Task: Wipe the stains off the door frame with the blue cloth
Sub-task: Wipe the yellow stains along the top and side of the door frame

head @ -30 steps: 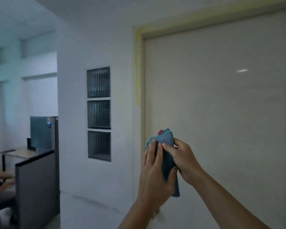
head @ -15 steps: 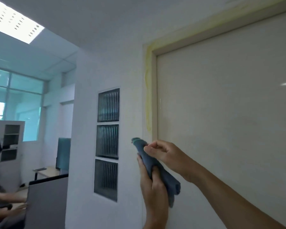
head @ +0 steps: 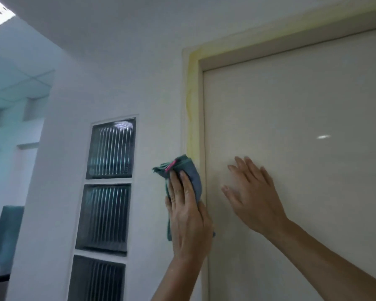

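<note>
- Most of our view is the pale door (head: 291, 148), shut in its frame, with a white wall (head: 139, 83) to its left
- We see the door frame (head: 201, 127) running up beside the door and across its top, and a yellow stain (head: 192, 118) following its outer edge from the corner down to just above the cloth
- We pass three ribbed glass blocks (head: 109, 192) stacked in the wall, well left of the frame
- Our right hand (head: 252, 192) lies flat on the door with its fingers spread, holding nothing, likely as a brace
- Our left hand (head: 189, 216) presses the blue cloth (head: 191, 177) against the lower end of the stained strip, fingers together and flat over the folded wad, not clenched round it
- We judge the wiping barely begun, since the yellow runs far overhead
- With only a flat palm on it, the cloth could slide out and drop during an upward stroke
- Reaching high, we may lose pressure and smear the yellow onto the wall
- Its pink tag (head: 169, 166) sticks out at the top edge
</note>
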